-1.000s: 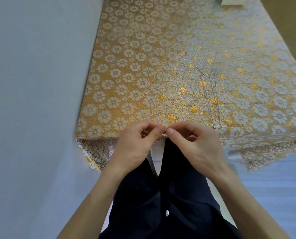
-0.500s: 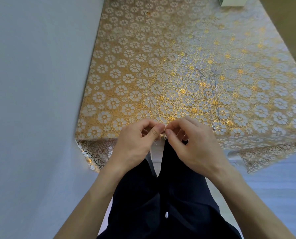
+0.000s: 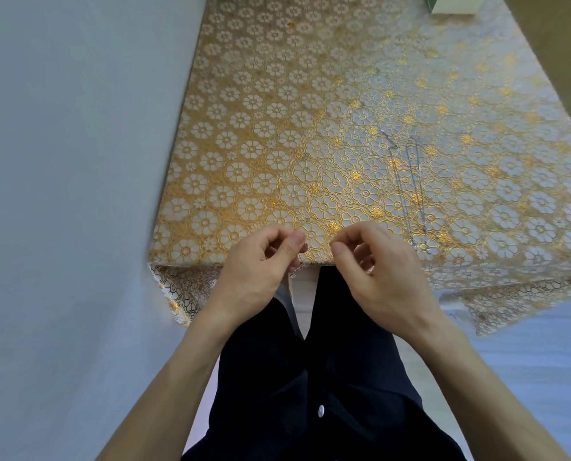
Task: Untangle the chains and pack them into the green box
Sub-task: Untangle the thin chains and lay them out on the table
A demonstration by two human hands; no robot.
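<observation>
My left hand [image 3: 260, 264] and my right hand [image 3: 373, 264] hover at the table's near edge, a small gap between them. Between thumb and forefinger my left hand pinches a thin silver chain [image 3: 298, 266], whose end dangles below the fingers. My right hand's thumb and forefinger are also pinched together; the chain between the hands is too fine to make out. A second silver chain [image 3: 407, 181] lies stretched out on the cloth to the right, with a pendant at its near end. The green box [image 3: 450, 5] shows only partly at the top edge.
The table [image 3: 260, 128] wears a gold and white flower-patterned cloth that hangs over the near edge. A pale wall runs along the left side. My dark trousers fill the space below the hands.
The hands were pressed fingertip to fingertip; now they have drawn apart sideways, and the chain's end hangs from the left fingers.
</observation>
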